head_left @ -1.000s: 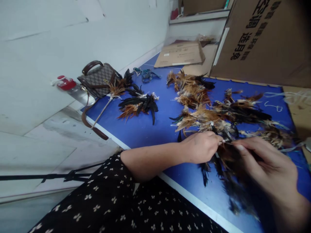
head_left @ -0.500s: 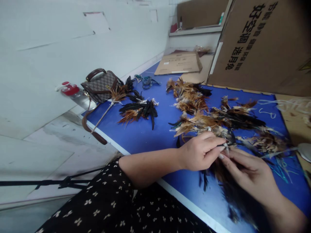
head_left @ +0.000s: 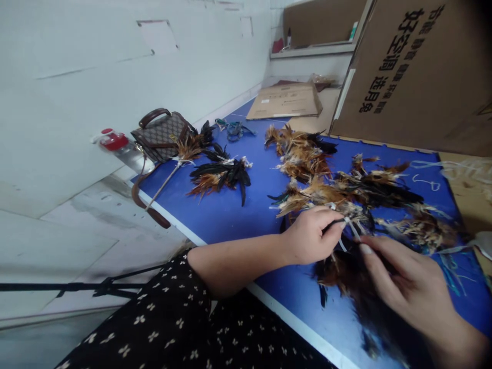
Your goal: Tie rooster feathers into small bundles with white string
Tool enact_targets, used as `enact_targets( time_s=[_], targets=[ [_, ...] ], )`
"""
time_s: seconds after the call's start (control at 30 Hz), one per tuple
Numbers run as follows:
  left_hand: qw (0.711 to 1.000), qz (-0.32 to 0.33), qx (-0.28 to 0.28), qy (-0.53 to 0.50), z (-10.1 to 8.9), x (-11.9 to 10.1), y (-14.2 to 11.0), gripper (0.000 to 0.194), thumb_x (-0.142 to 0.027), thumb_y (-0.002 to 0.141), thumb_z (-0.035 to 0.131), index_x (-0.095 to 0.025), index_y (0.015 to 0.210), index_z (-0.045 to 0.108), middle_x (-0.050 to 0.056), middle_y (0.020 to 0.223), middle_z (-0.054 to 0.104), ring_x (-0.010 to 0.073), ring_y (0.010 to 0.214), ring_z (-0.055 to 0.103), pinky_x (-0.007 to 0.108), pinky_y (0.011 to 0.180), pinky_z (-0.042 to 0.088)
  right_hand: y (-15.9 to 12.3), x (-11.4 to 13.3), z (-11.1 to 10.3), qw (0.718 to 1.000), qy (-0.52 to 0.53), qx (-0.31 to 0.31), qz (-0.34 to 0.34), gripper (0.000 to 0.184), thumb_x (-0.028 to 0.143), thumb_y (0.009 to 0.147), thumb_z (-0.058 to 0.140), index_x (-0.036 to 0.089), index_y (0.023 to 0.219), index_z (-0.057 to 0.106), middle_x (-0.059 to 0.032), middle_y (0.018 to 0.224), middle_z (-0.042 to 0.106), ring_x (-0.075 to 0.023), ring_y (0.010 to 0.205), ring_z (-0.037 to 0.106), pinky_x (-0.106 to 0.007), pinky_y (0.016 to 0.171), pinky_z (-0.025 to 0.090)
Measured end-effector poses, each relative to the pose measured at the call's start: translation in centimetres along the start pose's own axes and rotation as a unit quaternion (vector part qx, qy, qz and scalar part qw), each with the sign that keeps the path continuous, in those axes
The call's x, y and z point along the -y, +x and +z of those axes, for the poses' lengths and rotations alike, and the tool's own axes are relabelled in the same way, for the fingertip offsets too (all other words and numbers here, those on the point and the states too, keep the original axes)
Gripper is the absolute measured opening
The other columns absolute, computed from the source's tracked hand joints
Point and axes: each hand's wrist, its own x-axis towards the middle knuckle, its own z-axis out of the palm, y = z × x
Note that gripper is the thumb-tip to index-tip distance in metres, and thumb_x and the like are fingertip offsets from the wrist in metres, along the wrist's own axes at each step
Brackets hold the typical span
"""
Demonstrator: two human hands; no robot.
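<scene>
My left hand (head_left: 312,237) is closed in a pinch on a dark feather (head_left: 334,223) whose end points right. From that end a white strip of string (head_left: 352,229) runs to my right hand (head_left: 411,274), where thumb and forefinger pinch it. Dark and brown feathers (head_left: 334,271) hang below the hands, blurred toward the bottom. Just behind my left hand lie golden-brown feather bunches (head_left: 319,192). Black and brown feathers (head_left: 384,187) spread farther right on the blue table (head_left: 238,220).
At the table's left end are a patterned handbag (head_left: 163,134), a clear bottle with red cap (head_left: 123,148) and a feather duster with a stick handle (head_left: 163,185). Another feather bunch (head_left: 225,177) lies nearby. Cardboard (head_left: 284,100) and a large carton (head_left: 418,77) stand behind.
My hands have drawn slightly apart, the right one moving right and down. More of the white string now shows between them.
</scene>
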Motion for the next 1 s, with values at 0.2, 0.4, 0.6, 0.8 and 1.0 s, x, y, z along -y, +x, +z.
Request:
enact_targets(
  time_s=[0.2,0.4,0.6,0.8,1.0],
  targets=[
    [0.957,0.075,0.264,0.094,-1.4,-0.9,-0.1,0.022,-0.023,0.112,0.064,-0.015,0.114,0.084,0.015,0.110,0.078,0.0227,0.082,0.072,0.038,0.077,0.063,1.0,-0.3,-0.4,0.998,0.028,0.059,-0.012,0.019,0.037,0.117,0.068,0.029,0.108,0.082,-0.0024,0.089,0.080,-0.0186,0.070,0.076,-0.030,0.064,0.058],
    [0.992,0.041,0.103,-0.064,-0.5,-0.3,0.4,0.025,-0.031,0.118,0.066,-0.017,0.118,0.086,0.013,0.104,0.080,0.0239,0.102,0.078,0.040,0.102,0.067,1.4,0.3,-0.5,0.995,0.090,0.040,0.015,0.013,0.030,0.116,0.072,0.028,0.108,0.082,-0.0024,0.092,0.083,-0.0190,0.074,0.079,-0.029,0.068,0.062],
    [0.969,0.035,0.230,0.079,-0.8,-0.7,0.0,0.024,-0.023,0.115,0.062,-0.016,0.116,0.085,0.013,0.110,0.078,0.0233,0.090,0.074,0.038,0.088,0.066,1.7,1.1,-1.1,0.997,0.064,0.035,-0.027,0.012,0.030,0.114,0.074,0.030,0.103,0.079,-0.0022,0.091,0.079,-0.0209,0.075,0.073,-0.034,0.071,0.057],
    [0.988,0.078,0.102,-0.090,-0.3,0.1,0.5,0.028,-0.034,0.121,0.065,-0.015,0.119,0.085,0.015,0.111,0.083,0.0234,0.105,0.080,0.038,0.103,0.068,2.1,0.7,-1.3,0.994,0.107,0.025,0.021,0.022,0.037,0.119,0.069,0.029,0.102,0.079,-0.0034,0.091,0.080,-0.0210,0.078,0.077,-0.034,0.069,0.061],
    [0.982,0.052,0.128,0.130,0.3,0.1,-0.5,0.030,-0.024,0.120,0.056,-0.012,0.123,0.083,0.013,0.108,0.079,0.0239,0.097,0.079,0.037,0.090,0.068,1.5,1.0,-0.5,0.996,0.052,0.044,-0.059,0.010,0.027,0.116,0.072,0.028,0.108,0.079,-0.0024,0.093,0.079,-0.0192,0.078,0.072,-0.034,0.074,0.055]
  ],
)
